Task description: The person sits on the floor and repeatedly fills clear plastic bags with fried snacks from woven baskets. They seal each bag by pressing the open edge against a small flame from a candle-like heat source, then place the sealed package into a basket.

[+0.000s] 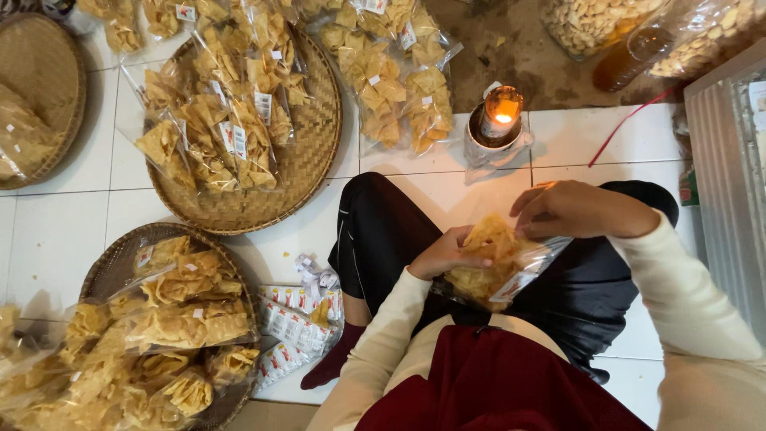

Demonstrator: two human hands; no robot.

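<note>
I sit on a white tiled floor with a clear plastic bag of yellow fried chips (493,267) over my lap. My left hand (447,254) grips the bag's left side from below. My right hand (565,209) pinches the bag's open top edge at the right. A small lit oil lamp (498,120) with an orange flame stands on the floor just beyond my knees.
A round woven tray (307,172) at upper left carries several filled chip bags. Another woven tray (108,263) at lower left is piled with bags. Small paper labels (291,319) lie beside my left leg. More bags (399,72) lie behind the lamp. A ribbed metal box (730,175) stands at right.
</note>
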